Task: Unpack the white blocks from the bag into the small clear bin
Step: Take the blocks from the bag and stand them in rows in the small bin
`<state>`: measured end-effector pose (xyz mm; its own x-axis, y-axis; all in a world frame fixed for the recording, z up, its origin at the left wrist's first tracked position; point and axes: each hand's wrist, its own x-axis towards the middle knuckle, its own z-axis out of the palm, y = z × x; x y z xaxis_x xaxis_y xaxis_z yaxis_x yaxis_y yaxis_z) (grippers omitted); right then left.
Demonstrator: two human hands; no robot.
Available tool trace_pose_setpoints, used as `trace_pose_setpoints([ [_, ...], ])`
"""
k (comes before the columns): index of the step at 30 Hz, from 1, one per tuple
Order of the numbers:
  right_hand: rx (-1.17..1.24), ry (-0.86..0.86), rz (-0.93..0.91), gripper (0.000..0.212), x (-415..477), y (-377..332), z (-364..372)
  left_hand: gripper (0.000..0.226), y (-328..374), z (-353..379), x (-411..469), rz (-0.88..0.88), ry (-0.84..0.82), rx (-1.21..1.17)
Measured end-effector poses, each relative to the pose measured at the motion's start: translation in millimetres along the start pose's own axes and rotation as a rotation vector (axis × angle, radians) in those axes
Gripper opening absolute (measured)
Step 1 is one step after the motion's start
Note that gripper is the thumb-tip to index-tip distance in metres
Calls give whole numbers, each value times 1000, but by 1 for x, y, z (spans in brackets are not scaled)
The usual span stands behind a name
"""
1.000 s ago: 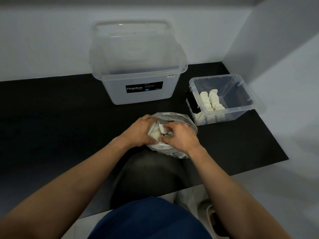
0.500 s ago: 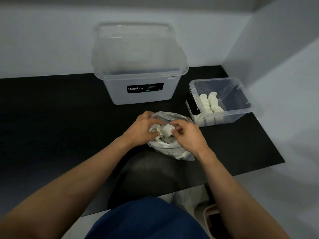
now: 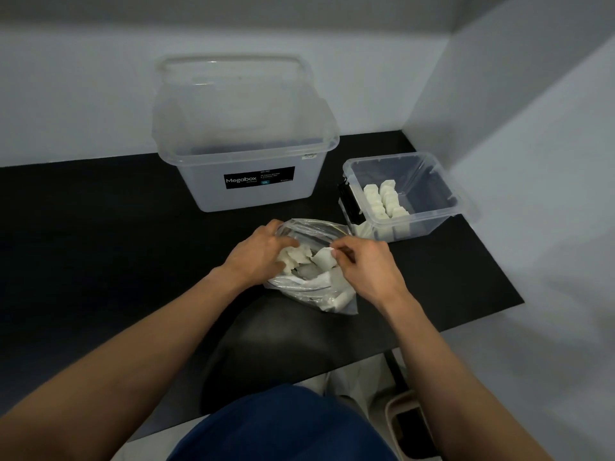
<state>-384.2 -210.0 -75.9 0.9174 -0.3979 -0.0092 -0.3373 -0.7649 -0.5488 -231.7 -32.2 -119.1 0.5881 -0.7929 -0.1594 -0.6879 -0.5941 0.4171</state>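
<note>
A clear plastic bag (image 3: 319, 291) lies on the black table in front of me with white blocks inside. My left hand (image 3: 258, 252) is at the bag's left mouth, fingers closed around a clump of white blocks (image 3: 293, 256). My right hand (image 3: 367, 266) pinches one white block (image 3: 324, 257) at the bag's opening. The small clear bin (image 3: 429, 224) stands to the right of the bag. It holds two rows of white blocks (image 3: 382, 199) along its left side.
A large clear Megabox tub (image 3: 246, 151) stands behind the bag against the back wall. A grey side wall rises just right of the small bin. The black table (image 3: 100, 244) ends near my lap, where a dark stool seat shows.
Both hands have risen out of the bag's mouth, each bringing white blocks up. The right hand has shifted slightly to the right with its block.
</note>
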Motion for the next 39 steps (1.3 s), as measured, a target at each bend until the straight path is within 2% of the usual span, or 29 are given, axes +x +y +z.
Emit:
trace_pose_setpoints([
  [5,66,36,-25,14,-10,4,-59,19,7,5,4,-11,136,-29],
  [10,-102,241,-117,10,13,31,-145,21,12,2,3,-10,218,-64],
  [15,-347,290,-19,12,74,77,-200,22,20,-15,-7,-9,278,-28],
  [18,-494,211,25,17,111,96,-203,21,23,-25,-9,1,274,-32],
  [21,-608,43,17,21,144,107,-188,16,26,-26,-7,0,266,-69],
  [24,-648,-129,26,21,171,118,-166,15,31,-18,-1,-68,286,-206],
  [27,-676,-229,54,21,192,131,-149,13,44,-10,9,-119,332,-314],
  [34,-742,-339,104,22,218,135,-126,12,66,-2,32,-126,285,-403],
  [37,-840,-370,69,34,221,136,-115,12,63,-8,28,-91,260,-421],
  [39,-915,-355,29,38,221,138,-111,27,59,-14,23,-56,221,-423],
])
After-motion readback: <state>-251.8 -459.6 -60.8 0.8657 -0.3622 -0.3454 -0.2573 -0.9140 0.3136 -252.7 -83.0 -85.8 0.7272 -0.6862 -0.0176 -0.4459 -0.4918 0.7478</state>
